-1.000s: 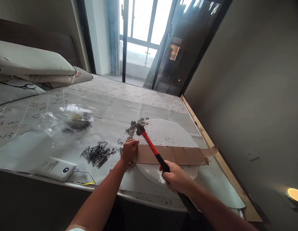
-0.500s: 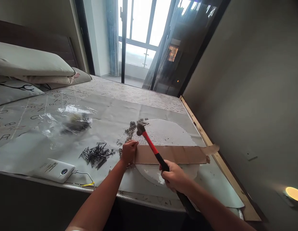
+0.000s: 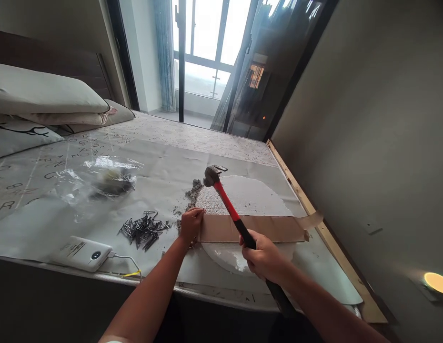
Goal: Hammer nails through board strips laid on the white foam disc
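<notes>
My right hand (image 3: 262, 256) is wrapped round the black grip of a claw hammer (image 3: 226, 202) with a red and black handle. The hammer's head is raised above the left part of a brown cardboard strip (image 3: 275, 227). At the strip's left end rests my left hand (image 3: 191, 225), its thumb and finger pinched together; whatever is between them is too small to make out. Under the strip lies a rounded white foam board (image 3: 250, 193), its surface pitted on the left. Grey rubble (image 3: 193, 193) is heaped along the board's left edge.
A pile of nails (image 3: 145, 229) lies left of my left hand. Nearby are a white power bank (image 3: 86, 253) with a cable and a clear plastic bag (image 3: 107, 178) with contents. Grey sheeting (image 3: 160, 166) covers part of the mattress. A wooden rail (image 3: 296, 190) runs along the right wall.
The hammer head has risen slightly away from the strip, and my right hand has lifted a little with it. My left hand stays at the strip's left end.
</notes>
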A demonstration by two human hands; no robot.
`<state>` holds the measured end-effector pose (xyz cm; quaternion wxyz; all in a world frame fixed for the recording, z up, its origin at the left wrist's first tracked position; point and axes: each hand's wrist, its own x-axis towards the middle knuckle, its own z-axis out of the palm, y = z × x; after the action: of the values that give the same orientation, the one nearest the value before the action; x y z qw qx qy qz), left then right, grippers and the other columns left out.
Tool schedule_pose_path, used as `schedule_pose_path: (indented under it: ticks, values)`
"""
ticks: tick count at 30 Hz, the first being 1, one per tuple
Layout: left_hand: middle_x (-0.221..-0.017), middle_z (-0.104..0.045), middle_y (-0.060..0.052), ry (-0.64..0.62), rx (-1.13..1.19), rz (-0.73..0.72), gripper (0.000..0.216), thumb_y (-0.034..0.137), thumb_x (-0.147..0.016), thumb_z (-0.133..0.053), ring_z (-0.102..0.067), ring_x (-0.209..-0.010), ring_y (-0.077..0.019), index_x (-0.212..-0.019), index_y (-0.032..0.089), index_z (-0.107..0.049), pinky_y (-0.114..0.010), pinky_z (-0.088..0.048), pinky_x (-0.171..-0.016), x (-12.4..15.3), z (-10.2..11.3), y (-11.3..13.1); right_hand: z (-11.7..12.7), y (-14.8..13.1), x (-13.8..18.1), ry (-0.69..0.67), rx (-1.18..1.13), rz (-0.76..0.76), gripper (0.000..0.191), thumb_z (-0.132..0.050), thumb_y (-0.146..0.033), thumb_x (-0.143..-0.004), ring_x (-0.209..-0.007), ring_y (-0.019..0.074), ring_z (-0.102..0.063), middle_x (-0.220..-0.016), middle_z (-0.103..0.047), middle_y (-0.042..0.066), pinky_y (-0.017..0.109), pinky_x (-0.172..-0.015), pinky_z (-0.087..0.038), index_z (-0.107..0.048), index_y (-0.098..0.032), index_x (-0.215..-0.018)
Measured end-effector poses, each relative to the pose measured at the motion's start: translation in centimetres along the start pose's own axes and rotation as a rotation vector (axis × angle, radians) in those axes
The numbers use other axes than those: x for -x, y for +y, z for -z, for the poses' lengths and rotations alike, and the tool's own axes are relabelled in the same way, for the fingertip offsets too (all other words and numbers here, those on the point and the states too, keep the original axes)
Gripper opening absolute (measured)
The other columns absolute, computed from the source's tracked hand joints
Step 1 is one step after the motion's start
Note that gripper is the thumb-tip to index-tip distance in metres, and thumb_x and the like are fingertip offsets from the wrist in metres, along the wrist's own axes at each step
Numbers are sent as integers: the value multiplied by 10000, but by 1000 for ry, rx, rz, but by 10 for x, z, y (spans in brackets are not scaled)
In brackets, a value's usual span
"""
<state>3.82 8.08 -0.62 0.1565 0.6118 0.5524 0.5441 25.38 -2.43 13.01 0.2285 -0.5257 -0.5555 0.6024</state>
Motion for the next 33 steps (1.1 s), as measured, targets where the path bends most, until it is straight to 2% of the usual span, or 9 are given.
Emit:
schedule_pose_path:
  ticks: [5,10,15,21,26,30,33]
  values:
    - [-776,-699,-42,10,-16,0,202,296,-792,-550,-626,-716,-155,-698,184,-691,-265,-488,-704,1,0,-1,-5,4,-5,-20,53,-167,228,-409,-73,-588,-254,55,-258,-378,-292,-134,170,-251,-186,-382,-221,-760]
    - [-775,-697,-42,-1,0,-1,195,304,-786,-556,-623,-720,-157,-711,187,-693,-265,-489,-700,1,-1,-1,-3,0,-2,11,-17,-13,204,-425,-102,-623,-275,51,-273,-414,-303,-130,164,-260,-202,-380,-224,-781]
    - [-773,-696,-41,-8,-26,-2,199,294,-791,-550,-621,-711,-156,-692,191,-688,-267,-489,-703,1,0,-1,-7,8,-5,-30,59,-164,226,-406,-63,-604,-256,61,-273,-374,-288,-133,171,-255,-179,-379,-224,-761]
    - [-784,-699,-42,0,-16,-11,175,281,-783,-561,-628,-736,-159,-713,191,-694,-270,-494,-728,2,-1,-1,-6,6,-3,19,58,0,214,-418,-65,-630,-274,47,-292,-417,-312,-125,168,-285,-214,-388,-217,-778]
    - [-777,-699,-43,8,-48,-8,190,276,-792,-547,-631,-734,-162,-707,190,-693,-271,-495,-713,2,-1,1,-10,9,-2,-19,99,-142,210,-402,-49,-606,-271,46,-270,-407,-298,-122,175,-279,-195,-378,-213,-734]
    - [-778,-698,-54,10,-48,-26,189,280,-790,-554,-634,-743,-164,-719,179,-698,-277,-499,-727,3,-1,1,-9,3,4,1,24,-36,201,-408,-63,-639,-295,48,-271,-428,-299,-124,170,-291,-207,-379,-221,-759]
    - [-793,-695,-52,26,-49,-25,194,281,-796,-545,-634,-753,-164,-722,183,-696,-285,-505,-735,4,-2,3,-8,3,5,-12,26,-64,202,-405,-56,-646,-294,48,-263,-428,-297,-126,172,-293,-197,-380,-223,-756]
